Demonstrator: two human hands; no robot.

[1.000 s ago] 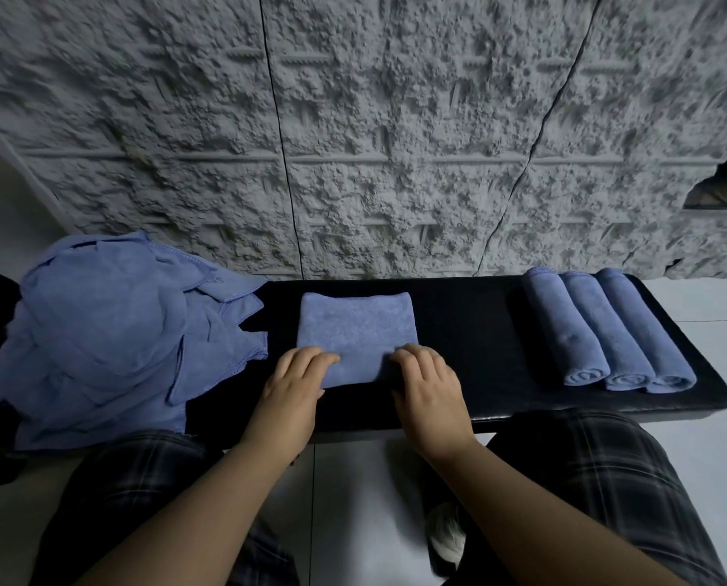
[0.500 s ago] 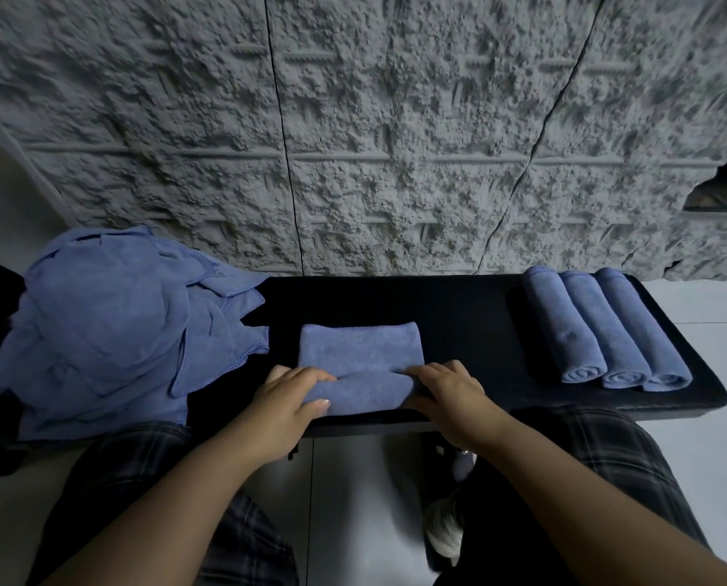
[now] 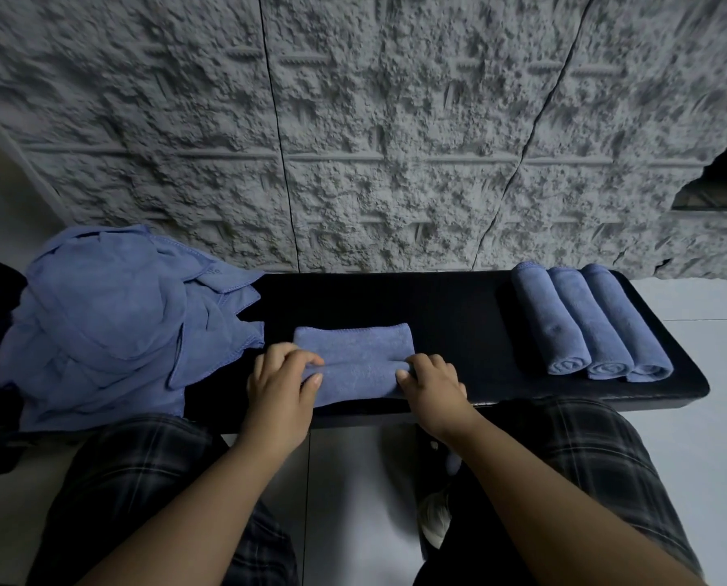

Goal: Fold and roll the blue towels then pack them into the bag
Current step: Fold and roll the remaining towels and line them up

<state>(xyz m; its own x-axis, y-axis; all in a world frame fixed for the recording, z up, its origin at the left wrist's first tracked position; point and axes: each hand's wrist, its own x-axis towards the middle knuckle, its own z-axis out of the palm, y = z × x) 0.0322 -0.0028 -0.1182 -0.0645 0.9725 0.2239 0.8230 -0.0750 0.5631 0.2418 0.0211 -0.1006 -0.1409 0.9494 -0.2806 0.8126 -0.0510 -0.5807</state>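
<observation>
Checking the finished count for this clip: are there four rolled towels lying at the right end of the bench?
No, only three rolled towels lie side by side there on the bench.

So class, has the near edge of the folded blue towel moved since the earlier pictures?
Yes. Both hands have rolled the folded blue towel's near edge away from the black bench's front edge, toward the wall.

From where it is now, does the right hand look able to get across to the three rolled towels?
Probably yes: the right hand grips the half-rolled towel, but only bare bench top lies between it and the rolled towels, once it lets go.
</observation>
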